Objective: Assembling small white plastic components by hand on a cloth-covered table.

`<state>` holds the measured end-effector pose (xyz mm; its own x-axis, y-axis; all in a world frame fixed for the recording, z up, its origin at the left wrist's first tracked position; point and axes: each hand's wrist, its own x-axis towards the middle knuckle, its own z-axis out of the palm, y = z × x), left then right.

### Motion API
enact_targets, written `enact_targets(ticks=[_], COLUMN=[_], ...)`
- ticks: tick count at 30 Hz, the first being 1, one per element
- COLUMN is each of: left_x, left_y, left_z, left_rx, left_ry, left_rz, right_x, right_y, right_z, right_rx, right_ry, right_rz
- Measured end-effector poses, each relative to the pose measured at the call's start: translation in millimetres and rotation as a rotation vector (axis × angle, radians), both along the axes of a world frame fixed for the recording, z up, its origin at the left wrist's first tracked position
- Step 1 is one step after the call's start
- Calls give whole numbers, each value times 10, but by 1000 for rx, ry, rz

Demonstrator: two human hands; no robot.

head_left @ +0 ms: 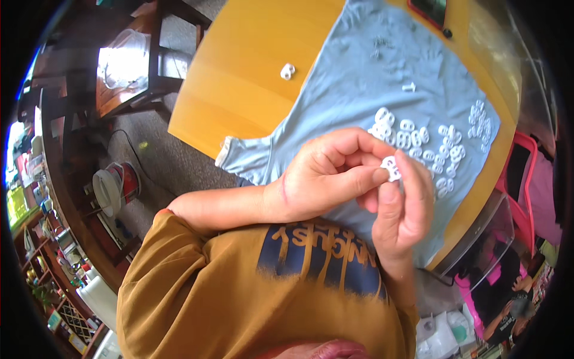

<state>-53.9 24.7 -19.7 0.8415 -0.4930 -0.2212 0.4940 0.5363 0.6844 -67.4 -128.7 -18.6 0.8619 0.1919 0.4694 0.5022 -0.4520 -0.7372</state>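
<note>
My left hand (335, 170) comes in from the left and pinches a small white two-holed plastic piece (391, 168) between thumb and fingertips. My right hand (409, 206) grips the same piece from the other side. Just beyond the hands, several more white two-holed pieces (408, 139) lie loose on a light blue shirt (335, 96). At the shirt's right side is a cluster of smaller whitish pieces (479, 122), too small to make out. A small T-shaped white piece (409, 87) rests farther up the cloth.
The shirt is spread over a yellow wooden table (251, 54). Two joined white pieces (287, 72) sit on the bare wood. A dark phone (429, 11) lies at the far edge. Left are a wooden chair (128, 66) and a bucket (128, 181); right, a pink-framed chair (526, 179) and another person (502, 293).
</note>
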Motion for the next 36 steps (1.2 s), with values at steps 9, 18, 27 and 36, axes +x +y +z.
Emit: enact_targets(ticks=[9, 18, 27, 36], left_x=[603, 1830, 966, 918], left_y=[245, 480, -213, -524], left_z=[290, 233, 106, -56], left_rx=[206, 602, 992, 1081], left_ry=[-130, -696, -815, -1346], left_rz=[165, 277, -75, -284], right_x=[-128, -120, -110, -170], right_y=[-47, -32, -50, -121], right_z=[-70, -4, -210, -310], right_rx=[198, 196, 230, 105], right_ry=[99, 56, 79, 8], right_rz=[-83, 159, 225, 172])
